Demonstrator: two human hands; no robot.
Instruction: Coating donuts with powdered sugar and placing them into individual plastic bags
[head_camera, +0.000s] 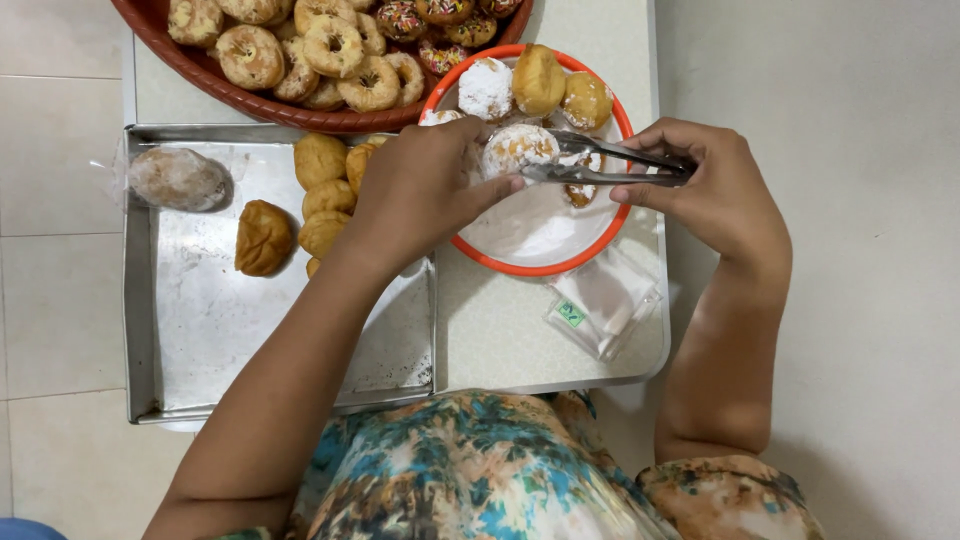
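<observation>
metal tongs (610, 160) sit pinched in the right hand (705, 185), tips beside a sugar-dusted doughnut (515, 150) that the left hand (425, 190) grips by its fingertips over the orange-rimmed plate (530, 262), beside a steel tray (200, 310).

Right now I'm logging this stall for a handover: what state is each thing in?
Left hand: fingers on a sugared doughnut.
Right hand: shut on tongs.
Tongs: closed, tips at the doughnut.
Plate: dusted with sugar, several doughnuts at its far edge.
Tray: mostly bare, a few plain buns, one wrapped.
Basket: piled with doughnuts.
Bags: flat, unused.
</observation>
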